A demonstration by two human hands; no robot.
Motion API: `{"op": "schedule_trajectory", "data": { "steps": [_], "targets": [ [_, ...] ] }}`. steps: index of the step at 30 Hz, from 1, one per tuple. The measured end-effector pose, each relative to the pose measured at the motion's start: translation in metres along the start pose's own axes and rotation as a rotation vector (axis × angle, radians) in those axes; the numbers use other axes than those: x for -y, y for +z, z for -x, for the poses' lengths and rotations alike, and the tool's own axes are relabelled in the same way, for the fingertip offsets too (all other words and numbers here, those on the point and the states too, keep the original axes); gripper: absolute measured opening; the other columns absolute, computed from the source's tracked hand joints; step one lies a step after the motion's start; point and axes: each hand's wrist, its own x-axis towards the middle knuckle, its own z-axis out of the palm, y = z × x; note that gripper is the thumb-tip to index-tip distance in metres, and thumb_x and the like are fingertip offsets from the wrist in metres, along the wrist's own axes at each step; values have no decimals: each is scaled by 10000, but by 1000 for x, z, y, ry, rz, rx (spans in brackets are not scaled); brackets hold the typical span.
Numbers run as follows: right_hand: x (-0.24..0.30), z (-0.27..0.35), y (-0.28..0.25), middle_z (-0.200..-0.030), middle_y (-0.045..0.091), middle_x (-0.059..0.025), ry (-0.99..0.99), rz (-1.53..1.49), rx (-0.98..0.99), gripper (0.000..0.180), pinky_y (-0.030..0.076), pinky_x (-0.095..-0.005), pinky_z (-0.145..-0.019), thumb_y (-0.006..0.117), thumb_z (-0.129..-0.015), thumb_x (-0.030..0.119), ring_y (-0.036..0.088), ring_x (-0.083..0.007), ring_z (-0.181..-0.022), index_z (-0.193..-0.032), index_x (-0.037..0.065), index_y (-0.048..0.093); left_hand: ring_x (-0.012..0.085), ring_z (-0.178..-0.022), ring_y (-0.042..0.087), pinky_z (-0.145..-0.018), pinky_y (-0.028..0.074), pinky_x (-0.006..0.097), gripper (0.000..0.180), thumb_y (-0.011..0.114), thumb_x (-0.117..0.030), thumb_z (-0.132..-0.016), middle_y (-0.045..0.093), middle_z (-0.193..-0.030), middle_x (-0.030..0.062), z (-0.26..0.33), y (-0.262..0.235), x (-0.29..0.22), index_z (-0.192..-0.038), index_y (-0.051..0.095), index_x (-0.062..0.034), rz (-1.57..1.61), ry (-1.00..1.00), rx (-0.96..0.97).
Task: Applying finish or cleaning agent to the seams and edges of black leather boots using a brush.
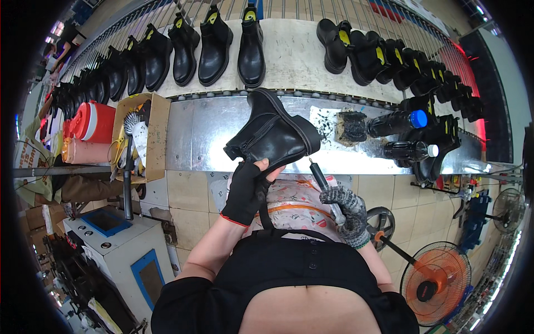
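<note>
In the middle, a black leather ankle boot [272, 136] is held tilted over the near edge of the metal bench, its side zip facing up and its sole turned to the right. My left hand [247, 192], in a black fingerless glove with a red hem, grips it from below. A slim pen-like tool [319, 177] with a dark barrel and a narrow pale tip is in my right hand [347, 211], which wears a grey knitted glove. That tip points up, just below the boot's heel and apart from it.
Black boots [216, 47] line the conveyor behind the metal bench [206, 133]. A dark-stained sponge [351, 128] lies beside a blue-capped bottle [397, 122] and a white-capped bottle [411, 150]. Leftward are a cardboard tool box [158, 139] and a red jug [94, 122]; an orange fan [436, 284] stands lower right.
</note>
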Motion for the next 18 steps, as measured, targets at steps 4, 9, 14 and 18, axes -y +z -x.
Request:
{"op": "schedule_trajectory", "data": {
  "steps": [4, 9, 14, 18],
  "targets": [
    [-9, 0, 3, -915, 653, -119, -5, -104, 51, 409, 506, -297, -608, 523, -888, 395, 637, -199, -707, -995, 8, 604, 317, -1076, 575, -930, 520, 352, 367, 540, -10, -834, 533, -1170, 214, 4, 9, -10, -1172, 450, 99, 136, 8, 54],
    [-9, -15, 16, -894, 550, -110, 350, -769, -367, 495, 488, -257, -444, 544, -869, 17, 571, -130, -591, -1317, 54, 335, 345, -1077, 576, -827, 556, 235, 427, 530, -8, -829, 536, -1165, 232, 4, 17, -22, -1225, 422, 108, 171, -84, 22],
    [-110, -13, 21, -855, 563, -37, 556, -568, -486, 478, 462, -228, -483, 562, -895, 99, 528, -89, -580, -1325, 73, 354, 338, -883, 655, -614, 574, 180, 444, 552, -12, -810, 592, -1062, 223, -18, 9, -28, -1223, 437, 100, -123, -13, 159],
    [-124, 15, 35, -798, 577, -42, 720, -577, -446, 430, 426, -217, -443, 474, -947, 261, 503, -72, -523, -1309, 45, 388, 295, -753, 680, -531, 570, 209, 397, 593, -33, -789, 620, -998, 201, -66, 18, -49, -1159, 490, 67, -298, -33, 276]
  ]
}}
